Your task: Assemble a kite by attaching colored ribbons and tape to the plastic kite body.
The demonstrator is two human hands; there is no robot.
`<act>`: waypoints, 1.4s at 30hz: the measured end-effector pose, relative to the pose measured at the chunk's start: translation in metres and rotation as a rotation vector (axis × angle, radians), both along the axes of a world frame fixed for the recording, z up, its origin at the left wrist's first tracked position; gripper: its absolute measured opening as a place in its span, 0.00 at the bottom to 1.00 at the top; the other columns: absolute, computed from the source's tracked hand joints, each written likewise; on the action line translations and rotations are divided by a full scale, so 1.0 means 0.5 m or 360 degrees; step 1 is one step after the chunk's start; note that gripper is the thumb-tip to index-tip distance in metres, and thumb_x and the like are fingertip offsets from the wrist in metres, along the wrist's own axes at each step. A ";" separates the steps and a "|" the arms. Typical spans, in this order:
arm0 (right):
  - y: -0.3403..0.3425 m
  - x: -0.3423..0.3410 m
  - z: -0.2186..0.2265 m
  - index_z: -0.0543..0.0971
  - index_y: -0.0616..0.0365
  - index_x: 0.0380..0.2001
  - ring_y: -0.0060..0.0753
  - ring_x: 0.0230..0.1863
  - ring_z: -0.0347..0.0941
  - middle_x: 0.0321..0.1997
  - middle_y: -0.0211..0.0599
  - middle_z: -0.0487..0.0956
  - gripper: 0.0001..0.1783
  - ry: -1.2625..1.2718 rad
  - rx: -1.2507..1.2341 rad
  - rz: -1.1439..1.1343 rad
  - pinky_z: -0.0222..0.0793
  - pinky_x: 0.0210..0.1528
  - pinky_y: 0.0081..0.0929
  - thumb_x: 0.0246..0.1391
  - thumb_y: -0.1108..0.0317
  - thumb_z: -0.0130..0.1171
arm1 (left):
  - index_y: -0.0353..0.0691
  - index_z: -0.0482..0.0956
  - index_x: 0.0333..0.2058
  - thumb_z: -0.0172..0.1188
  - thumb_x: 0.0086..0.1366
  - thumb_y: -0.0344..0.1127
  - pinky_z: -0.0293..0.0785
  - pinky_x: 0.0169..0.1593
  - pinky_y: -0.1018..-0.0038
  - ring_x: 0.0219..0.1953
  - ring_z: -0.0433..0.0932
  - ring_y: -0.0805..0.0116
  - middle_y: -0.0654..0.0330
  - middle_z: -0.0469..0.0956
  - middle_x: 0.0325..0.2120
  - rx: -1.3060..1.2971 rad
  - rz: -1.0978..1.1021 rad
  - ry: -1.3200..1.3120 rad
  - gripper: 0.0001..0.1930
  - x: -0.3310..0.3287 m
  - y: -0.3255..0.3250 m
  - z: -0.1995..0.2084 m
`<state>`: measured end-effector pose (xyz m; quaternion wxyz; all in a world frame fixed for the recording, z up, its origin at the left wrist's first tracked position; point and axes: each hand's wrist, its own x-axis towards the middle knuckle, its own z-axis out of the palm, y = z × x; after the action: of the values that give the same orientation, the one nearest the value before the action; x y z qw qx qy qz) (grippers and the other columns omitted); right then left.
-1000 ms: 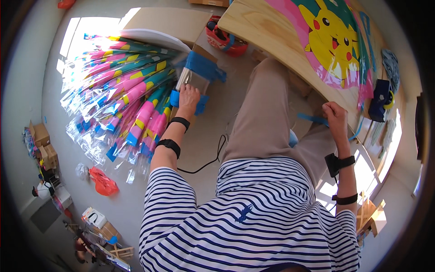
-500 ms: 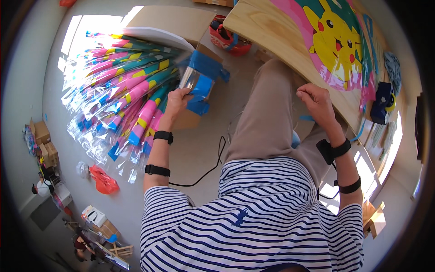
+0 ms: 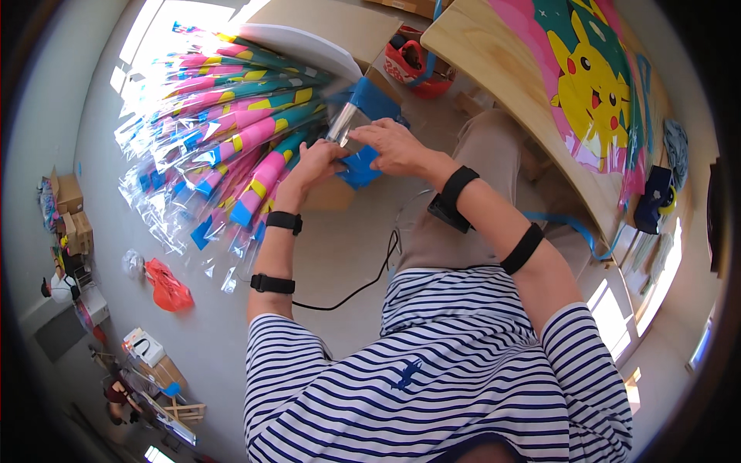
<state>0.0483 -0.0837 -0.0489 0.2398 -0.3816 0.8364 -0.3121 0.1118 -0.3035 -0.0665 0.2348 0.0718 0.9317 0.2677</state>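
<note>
My left hand (image 3: 318, 163) is closed on the near edge of a clear plastic bag (image 3: 342, 127), fingers pinched on it. Beside it, my right hand (image 3: 395, 148) reaches in from the right, its fingertips touching the bag and its thumb apart from the fingers. Blue plastic (image 3: 360, 168) hangs around and below the clear bag; how the two are joined is hidden by my hands. To the left fans out a large pile of rolled pink, yellow, green and blue sheets in clear sleeves (image 3: 231, 147), partly beneath the bag's far end.
A wooden table (image 3: 471, 54) at the upper right carries a sheet with a yellow cartoon figure (image 3: 594, 92) and a dark tape dispenser (image 3: 651, 199). Behind my hands stand a cardboard box (image 3: 332, 23) and a red bag (image 3: 417, 69). A black cable (image 3: 363, 287) crosses the floor.
My right hand has moved left from beside the table edge to the clear plastic bag, and its curled fingers have opened. The left hand stays at the bag. The whole view has shifted slightly.
</note>
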 end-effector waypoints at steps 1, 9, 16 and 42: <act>-0.007 0.014 -0.017 0.77 0.47 0.57 0.53 0.64 0.64 0.60 0.33 0.77 0.30 -0.0042 0.0017 -0.0101 0.59 0.65 0.47 0.45 0.68 0.59 | 0.45 0.83 0.40 0.67 0.57 0.34 0.52 0.62 0.43 0.53 0.72 0.61 0.64 0.80 0.40 0.0008 -0.0004 -0.0002 0.10 0.003 -0.001 -0.002; 0.014 0.010 -0.041 0.85 0.60 0.33 0.44 0.35 0.79 0.31 0.44 0.83 0.15 -0.0873 0.0194 -0.0358 0.73 0.42 0.36 0.42 0.62 0.69 | 0.47 0.83 0.42 0.66 0.54 0.29 0.50 0.62 0.28 0.54 0.72 0.56 0.63 0.80 0.42 0.0010 0.0032 -0.0095 0.15 0.009 0.003 -0.007; 0.017 0.006 -0.035 0.81 0.64 0.25 0.27 0.25 0.74 0.24 0.34 0.78 0.12 -0.1672 -0.0213 -0.0800 0.71 0.29 0.29 0.53 0.64 0.67 | 0.39 0.81 0.40 0.65 0.61 0.34 0.73 0.49 0.59 0.45 0.80 0.61 0.57 0.81 0.42 0.0539 0.1194 0.0604 0.10 0.103 0.061 -0.009; -0.015 0.022 0.071 0.80 0.62 0.29 0.25 0.27 0.76 0.27 0.33 0.80 0.07 -0.1735 -0.0288 -0.1020 0.76 0.33 0.25 0.52 0.69 0.68 | 0.34 0.76 0.54 0.58 0.60 0.26 0.73 0.55 0.65 0.50 0.78 0.51 0.46 0.80 0.47 0.0253 0.1225 0.0931 0.21 0.031 0.028 -0.241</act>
<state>0.0593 -0.0911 -0.0131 0.4924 0.0823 0.6374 -0.5870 0.1276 -0.2895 -0.1870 -0.1591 -0.1879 0.8941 0.3740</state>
